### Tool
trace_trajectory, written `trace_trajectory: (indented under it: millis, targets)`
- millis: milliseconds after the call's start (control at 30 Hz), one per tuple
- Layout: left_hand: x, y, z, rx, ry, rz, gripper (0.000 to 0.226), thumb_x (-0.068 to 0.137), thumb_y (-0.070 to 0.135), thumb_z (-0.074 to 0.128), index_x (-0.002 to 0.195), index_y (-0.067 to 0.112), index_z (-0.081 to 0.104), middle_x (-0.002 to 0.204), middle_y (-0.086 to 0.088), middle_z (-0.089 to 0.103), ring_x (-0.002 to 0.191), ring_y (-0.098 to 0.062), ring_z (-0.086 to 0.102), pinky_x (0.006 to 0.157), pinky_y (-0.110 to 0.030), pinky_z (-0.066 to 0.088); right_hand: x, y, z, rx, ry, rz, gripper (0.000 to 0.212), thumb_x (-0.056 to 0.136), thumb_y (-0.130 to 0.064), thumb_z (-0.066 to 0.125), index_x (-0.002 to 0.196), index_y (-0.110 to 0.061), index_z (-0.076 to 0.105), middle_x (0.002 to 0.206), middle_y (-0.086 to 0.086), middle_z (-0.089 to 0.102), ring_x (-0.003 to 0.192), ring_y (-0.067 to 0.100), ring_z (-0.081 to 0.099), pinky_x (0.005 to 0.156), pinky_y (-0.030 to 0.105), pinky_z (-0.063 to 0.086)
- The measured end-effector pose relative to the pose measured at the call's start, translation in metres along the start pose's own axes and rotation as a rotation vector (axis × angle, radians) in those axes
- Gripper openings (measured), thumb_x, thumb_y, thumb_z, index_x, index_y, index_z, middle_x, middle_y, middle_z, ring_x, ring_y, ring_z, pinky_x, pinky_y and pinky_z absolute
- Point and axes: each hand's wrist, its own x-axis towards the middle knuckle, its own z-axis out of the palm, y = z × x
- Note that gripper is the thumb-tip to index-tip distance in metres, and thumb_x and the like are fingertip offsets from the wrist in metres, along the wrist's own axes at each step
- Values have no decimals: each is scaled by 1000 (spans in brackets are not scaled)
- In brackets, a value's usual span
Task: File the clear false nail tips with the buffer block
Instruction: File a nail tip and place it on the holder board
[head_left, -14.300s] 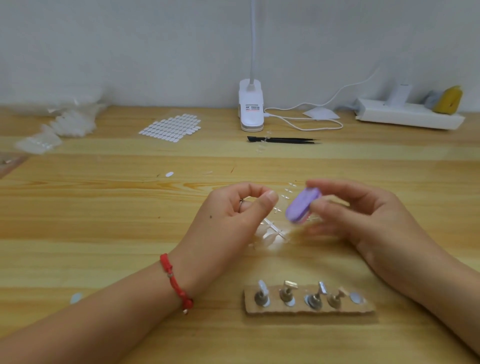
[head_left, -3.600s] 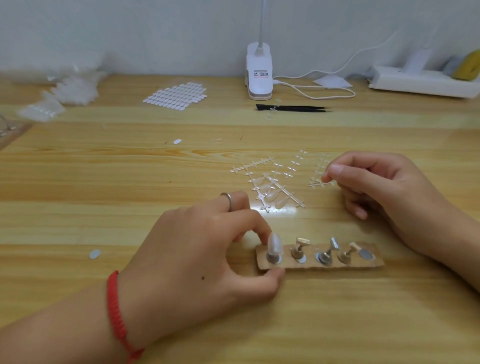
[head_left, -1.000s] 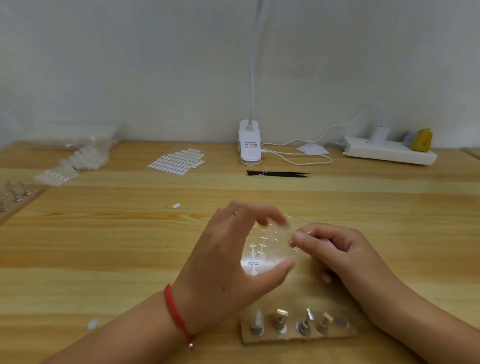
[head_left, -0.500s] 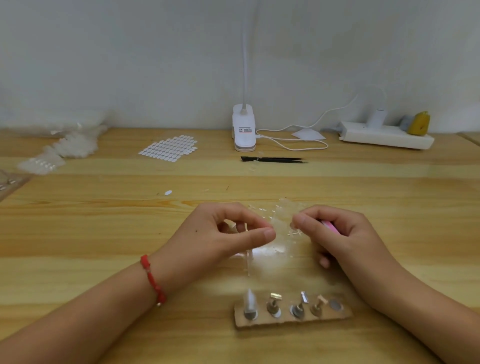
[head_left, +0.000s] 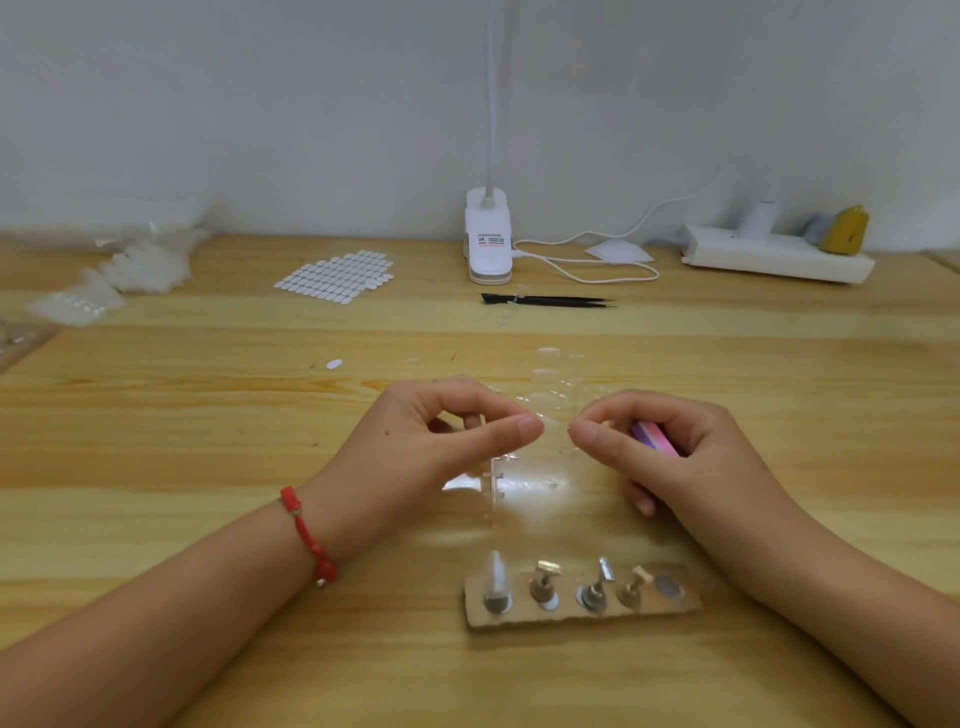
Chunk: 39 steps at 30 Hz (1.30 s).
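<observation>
Prep step: left hand (head_left: 441, 441) and right hand (head_left: 670, 457) pinch clear nail-tip strip (head_left: 550, 405); buffer block (head_left: 655, 438) tucked in right's curled fingers. Next, probably: twist one tip free.

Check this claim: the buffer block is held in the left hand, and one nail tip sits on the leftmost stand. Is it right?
No. The head view shows the buffer block held in the right hand, not the left hand; one nail tip does sit on the leftmost stand.

left hand (head_left: 431, 441), right hand (head_left: 675, 457) pinching nail tips (head_left: 553, 402)
</observation>
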Motion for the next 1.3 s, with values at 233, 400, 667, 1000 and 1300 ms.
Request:
trace_trajectory:
  millis: [233,400,667,1000,1300]
  targets:
    - [0,-2,0,-33,-40,24,15,64,38,75,73,26,77,76,12,64,73,-28,50,70,-41,41,0,-1,-6,21,-126,21,19,67,-40,82,70,-23,74,66,21,51,46,12,40,51,13,37]
    - [0,-2,0,-34,-48,24,20,62,40,76,75,24,78,74,13,63,72,-28,48,70,-41,38,-1,-4,-4,49,-138,34,15,64,-38,73,66,-24,74,54,-7,53,45,8,40,48,12,36]
    - [-1,-2,0,5,-66,34,17,66,39,75,76,27,78,72,15,60,65,-27,44,65,-32,39,-1,-4,-3,36,-156,25,16,67,-37,82,68,-23,75,53,0,47,45,9,38,49,12,34]
    - [-2,-3,2,16,14,46,21,58,44,80,67,25,77,69,14,59,58,-17,43,53,-18,37,0,-2,2,18,5,36,21,61,-41,73,61,-21,69,74,31,51,42,9,40,45,15,37]
    - [-9,2,2,153,180,348,11,73,31,77,68,25,69,57,-8,55,55,-13,47,53,-29,37,1,3,-2,-71,-13,42,16,70,-36,77,75,-22,72,53,-1,45,42,5,39,45,12,34]
